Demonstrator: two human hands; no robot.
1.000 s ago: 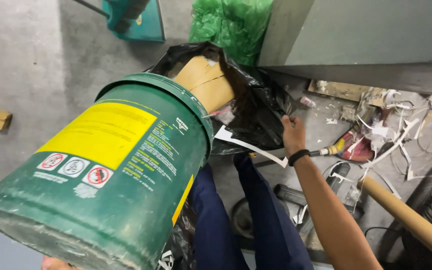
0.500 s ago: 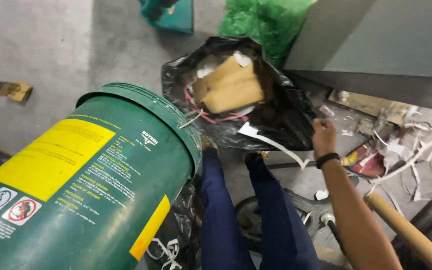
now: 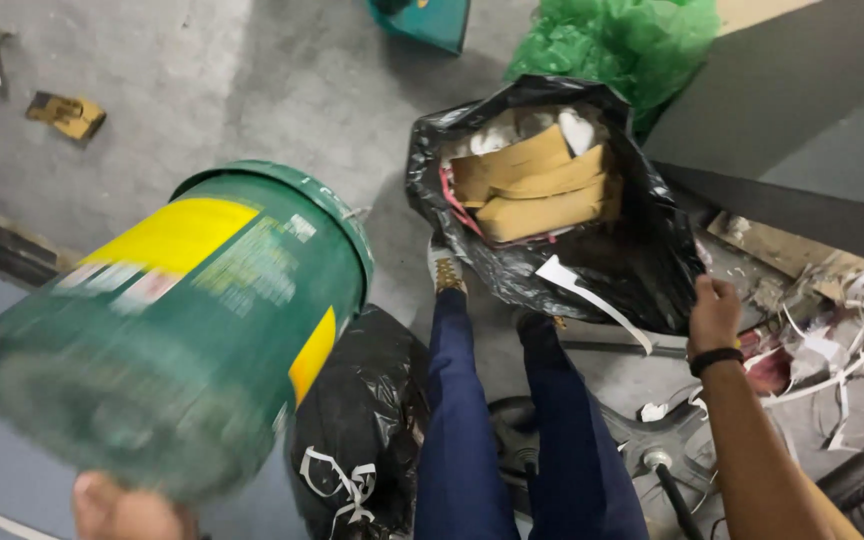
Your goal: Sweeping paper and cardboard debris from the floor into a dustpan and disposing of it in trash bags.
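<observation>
1. Your left hand point(image 3: 117, 510) showed only as a few fingers at the bottom edge of the view, under the base of the green bucket point(image 3: 182, 330). It bore the bucket's weight, though how far the fingers curled could not be told.
2. The bucket lay tipped, mouth away from you, blurred, and beside the open black bag point(image 3: 562, 200) rather than over it.
3. Your right hand point(image 3: 714, 312) was closed on the bag's near rim, holding the mouth wide. That grip looked worth keeping firm, since a slack rim would fold inward.
4. Cardboard pieces point(image 3: 537, 190) filled much of the bag, so little space remained inside.
5. A second black bag point(image 3: 357, 420) sat just beside your left leg, under the bucket's side.
6. Open grey floor point(image 3: 252, 90) lay to the left; paper scraps point(image 3: 842, 370) and a dark wall crowded the right.
</observation>
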